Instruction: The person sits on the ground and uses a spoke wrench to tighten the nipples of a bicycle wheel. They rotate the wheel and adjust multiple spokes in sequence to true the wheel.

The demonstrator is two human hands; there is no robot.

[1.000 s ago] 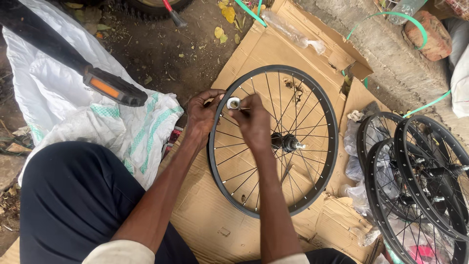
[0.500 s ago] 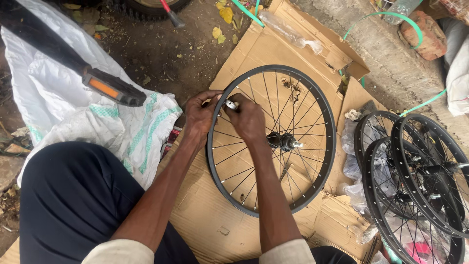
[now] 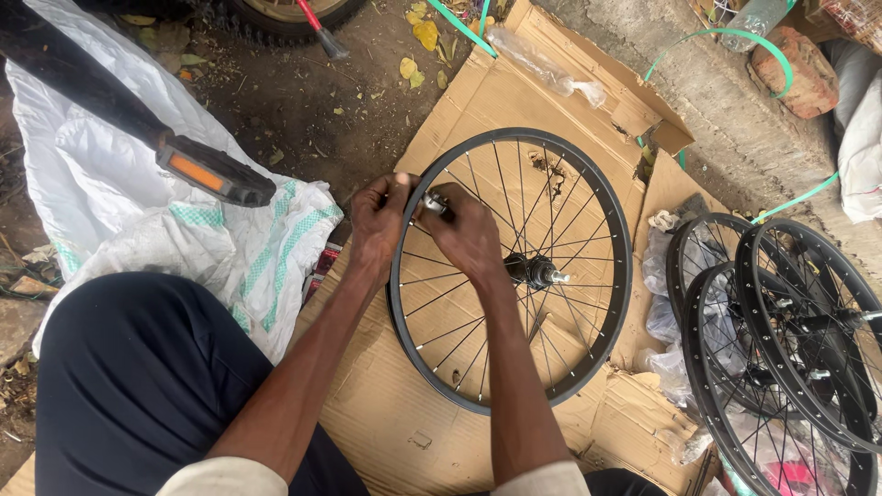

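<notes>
A black spoked bicycle wheel (image 3: 614,230) lies flat on brown cardboard (image 3: 514,101), its hub (image 3: 537,272) near the middle. My left hand (image 3: 378,225) grips the rim at its upper left. My right hand (image 3: 469,234) reaches across the spokes and pinches a small silver tool (image 3: 435,203) against a spoke right by the rim, next to the left hand. Both forearms stretch out from the bottom of the view.
Several more black wheels (image 3: 781,331) are stacked at the right. A white woven sack (image 3: 138,211) covers the ground at left, with a bicycle pedal (image 3: 214,171) and its crank above it. A brick (image 3: 795,73) and green straps lie on the concrete ledge at upper right.
My right hand has shifted slightly on the small tool at the rim. The wheel has barely moved and the left hand keeps its grip.
</notes>
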